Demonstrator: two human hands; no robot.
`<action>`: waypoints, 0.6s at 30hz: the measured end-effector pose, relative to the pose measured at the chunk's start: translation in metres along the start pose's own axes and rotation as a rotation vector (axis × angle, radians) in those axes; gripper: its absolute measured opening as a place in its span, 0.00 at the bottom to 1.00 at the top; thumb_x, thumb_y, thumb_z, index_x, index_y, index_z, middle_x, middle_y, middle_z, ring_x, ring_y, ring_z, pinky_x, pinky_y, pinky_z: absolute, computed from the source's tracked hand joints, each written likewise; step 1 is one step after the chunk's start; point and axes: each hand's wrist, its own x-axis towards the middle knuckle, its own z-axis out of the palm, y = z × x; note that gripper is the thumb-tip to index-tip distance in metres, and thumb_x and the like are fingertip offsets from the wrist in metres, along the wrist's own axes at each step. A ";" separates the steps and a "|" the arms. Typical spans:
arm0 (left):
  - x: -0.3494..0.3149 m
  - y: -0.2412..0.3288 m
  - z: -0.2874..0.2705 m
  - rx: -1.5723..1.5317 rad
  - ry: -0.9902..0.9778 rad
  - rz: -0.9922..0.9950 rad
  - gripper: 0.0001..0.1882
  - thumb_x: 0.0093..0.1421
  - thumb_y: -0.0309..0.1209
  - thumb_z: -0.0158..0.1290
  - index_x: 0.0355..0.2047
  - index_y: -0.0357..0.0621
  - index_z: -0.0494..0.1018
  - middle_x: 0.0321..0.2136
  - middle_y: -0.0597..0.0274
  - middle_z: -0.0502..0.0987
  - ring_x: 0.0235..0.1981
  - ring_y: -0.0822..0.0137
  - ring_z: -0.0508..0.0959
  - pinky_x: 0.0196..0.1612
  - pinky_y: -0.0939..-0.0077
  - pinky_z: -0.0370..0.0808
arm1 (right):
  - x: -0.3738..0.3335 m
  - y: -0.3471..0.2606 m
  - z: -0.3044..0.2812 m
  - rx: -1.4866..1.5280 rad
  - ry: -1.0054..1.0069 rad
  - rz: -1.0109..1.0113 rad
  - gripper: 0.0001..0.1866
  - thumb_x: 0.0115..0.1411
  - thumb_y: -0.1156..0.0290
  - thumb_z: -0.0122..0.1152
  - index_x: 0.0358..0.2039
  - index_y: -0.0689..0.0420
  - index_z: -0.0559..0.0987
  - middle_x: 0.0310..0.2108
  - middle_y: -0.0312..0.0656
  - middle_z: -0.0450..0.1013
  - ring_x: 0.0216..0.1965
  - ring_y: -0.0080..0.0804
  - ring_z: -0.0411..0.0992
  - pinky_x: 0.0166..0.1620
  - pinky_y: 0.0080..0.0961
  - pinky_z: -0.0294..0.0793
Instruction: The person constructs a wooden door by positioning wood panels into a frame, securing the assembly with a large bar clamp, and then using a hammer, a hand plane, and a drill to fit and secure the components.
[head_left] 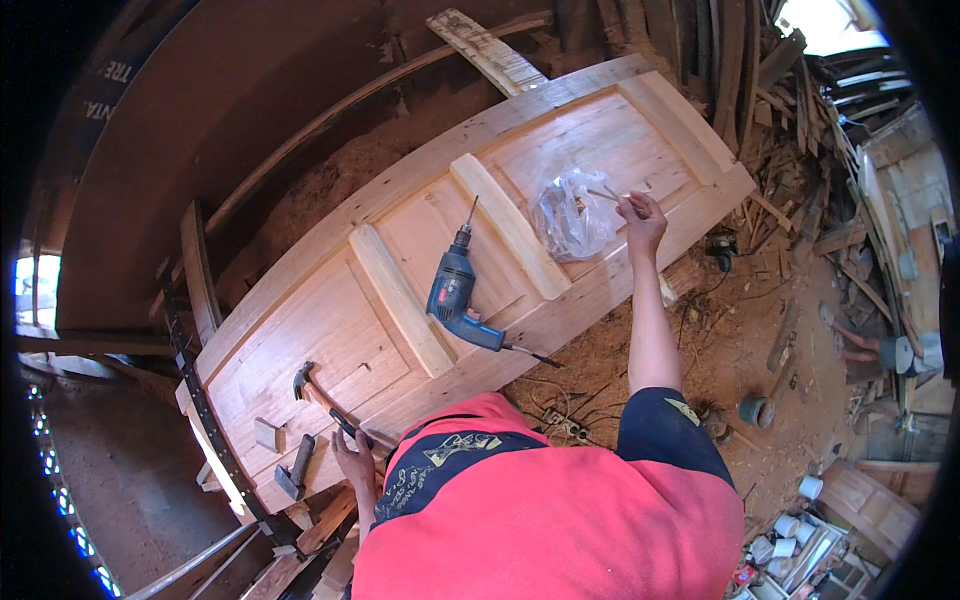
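**Hands at both ends of a panelled wooden door**

Head view: a pale wooden door (560, 300) lies flat across supports. The right hand (643, 218) reaches out to its far end, fingers pinched on a thin small piece too small to identify, just beside a crumpled clear plastic bag (572, 215) whose contents are hard to make out. The left hand (352, 462), partly hidden by the red shirt, is closed around the dark handle of a claw hammer (318, 392) lying on the door. A blue power drill (458, 292) rests mid-door. A second hammer (293, 470) and a small wood block (266, 435) lie near the door's near end. White cups (795, 525) cluster on the floor, lower right.
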 end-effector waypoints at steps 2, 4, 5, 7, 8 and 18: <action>0.007 0.011 0.001 -0.033 0.076 0.033 0.29 0.63 0.41 0.57 0.56 0.29 0.69 0.59 0.34 0.66 0.62 0.41 0.65 0.64 0.56 0.61 | 0.001 -0.007 -0.005 0.178 0.132 -0.133 0.14 0.57 0.80 0.67 0.44 0.66 0.78 0.35 0.44 0.77 0.33 0.28 0.78 0.39 0.24 0.83; 0.015 0.028 -0.005 -0.080 0.182 0.080 0.26 0.64 0.40 0.56 0.54 0.31 0.70 0.58 0.38 0.68 0.60 0.45 0.67 0.63 0.57 0.63 | -0.006 -0.026 0.001 0.231 0.146 -0.145 0.13 0.57 0.81 0.67 0.43 0.65 0.78 0.34 0.43 0.77 0.33 0.28 0.78 0.40 0.24 0.83; 0.021 0.045 -0.008 -0.080 0.185 0.073 0.26 0.64 0.40 0.56 0.54 0.31 0.70 0.58 0.38 0.68 0.60 0.45 0.67 0.63 0.57 0.63 | -0.014 -0.038 0.010 0.286 0.158 -0.156 0.12 0.57 0.81 0.67 0.42 0.65 0.78 0.34 0.41 0.77 0.33 0.27 0.78 0.41 0.24 0.83; 0.035 0.090 -0.009 -0.599 0.064 0.008 0.25 0.65 0.39 0.56 0.55 0.33 0.70 0.58 0.43 0.68 0.59 0.50 0.69 0.61 0.60 0.66 | -0.035 -0.052 0.033 0.292 0.059 -0.158 0.11 0.57 0.81 0.67 0.41 0.64 0.78 0.34 0.40 0.77 0.33 0.26 0.78 0.41 0.24 0.83; 0.044 0.113 -0.013 -0.668 -0.085 0.052 0.26 0.66 0.41 0.54 0.57 0.35 0.68 0.58 0.45 0.68 0.59 0.53 0.69 0.59 0.62 0.68 | -0.054 -0.058 0.051 0.302 -0.038 -0.156 0.11 0.57 0.80 0.67 0.40 0.64 0.78 0.33 0.39 0.78 0.33 0.25 0.78 0.41 0.24 0.83; 0.061 0.239 0.040 -1.656 -0.925 -0.623 0.25 0.70 0.54 0.40 0.50 0.47 0.70 0.39 0.59 0.78 0.42 0.62 0.78 0.50 0.58 0.75 | -0.312 -0.053 0.196 -0.452 -1.072 -0.511 0.11 0.54 0.67 0.62 0.38 0.54 0.82 0.37 0.45 0.78 0.40 0.44 0.78 0.46 0.46 0.76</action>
